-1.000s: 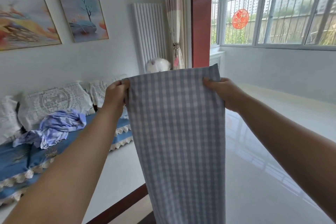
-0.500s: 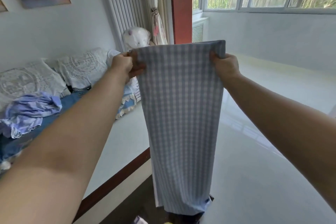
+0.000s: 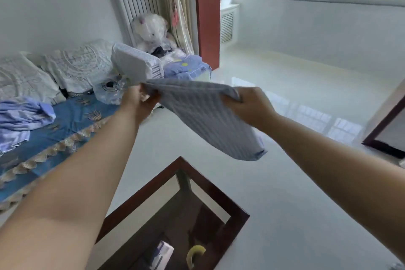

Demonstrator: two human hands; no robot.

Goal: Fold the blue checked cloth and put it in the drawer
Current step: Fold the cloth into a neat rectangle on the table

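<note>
A sofa [image 3: 65, 125] with a blue patterned cover fills the 9 o'clock side, carrying white lace cushions [image 3: 79, 66] and a crumpled lilac garment [image 3: 19, 120]. At 6 o'clock a dark wood-framed worktop [image 3: 182, 215] with a glass top shows a yellow curved item [image 3: 195, 254] beneath. At centre the blue checked cloth [image 3: 203, 116], soft and woven, hangs in the air, sagging toward 5 o'clock. The left hand [image 3: 137, 103] and right hand [image 3: 249, 106] each pinch an upper corner with curled fingers.
</note>
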